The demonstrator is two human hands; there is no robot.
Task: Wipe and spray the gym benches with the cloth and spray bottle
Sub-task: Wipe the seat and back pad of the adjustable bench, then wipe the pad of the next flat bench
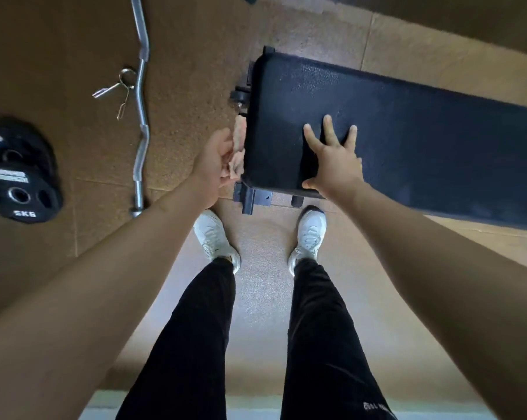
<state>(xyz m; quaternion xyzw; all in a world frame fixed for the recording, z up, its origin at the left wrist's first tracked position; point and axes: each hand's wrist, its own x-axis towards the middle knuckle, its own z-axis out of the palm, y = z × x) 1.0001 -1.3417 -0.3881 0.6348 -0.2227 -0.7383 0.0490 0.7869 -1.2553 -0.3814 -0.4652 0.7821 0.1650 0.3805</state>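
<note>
the black padded gym bench point(407, 122) runs from the frame centre toward the right edge. the right hand point(331, 162) lies flat on the pad near its lower corner, fingers spread, gripping nothing. the left hand point(213, 159) sits just left of the pad's end, its grip closed around a crumpled pale peach cloth point(237, 147), which touches the end face of the pad. a bent chrome curl bar point(143, 95) lies on the brown speckled floor point(59, 56) at upper left, black weight plates point(19, 177) at the left edge. white trainers point(213, 234) stand below the bench.
</note>
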